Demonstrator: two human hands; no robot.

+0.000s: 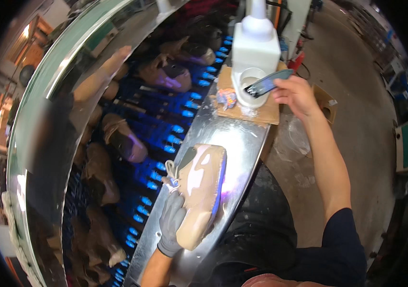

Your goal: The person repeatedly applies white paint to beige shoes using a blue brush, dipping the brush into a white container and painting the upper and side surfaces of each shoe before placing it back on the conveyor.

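Note:
A tan shoe [203, 186] with pale laces and a dark collar patch lies on its side on the metal ledge. My left hand [173, 225], in a grey glove, grips it along the lace side near the toe. My bare right hand [297, 93] holds a brush [268, 83] by its blue-grey handle. The brush's dark bristle end reaches into the round cup of a white dispenser bottle [256, 50]. How deep the bristles sit in the cup I cannot tell.
The bottle stands on a stained cardboard piece [256, 115] beside a crumpled colourful wad [226, 98]. To the left, several shoes [122, 138] lie on a dark conveyor with blue-tipped rods, behind a curved clear cover [70, 110]. A plastic bag [290, 138] rests on the floor at right.

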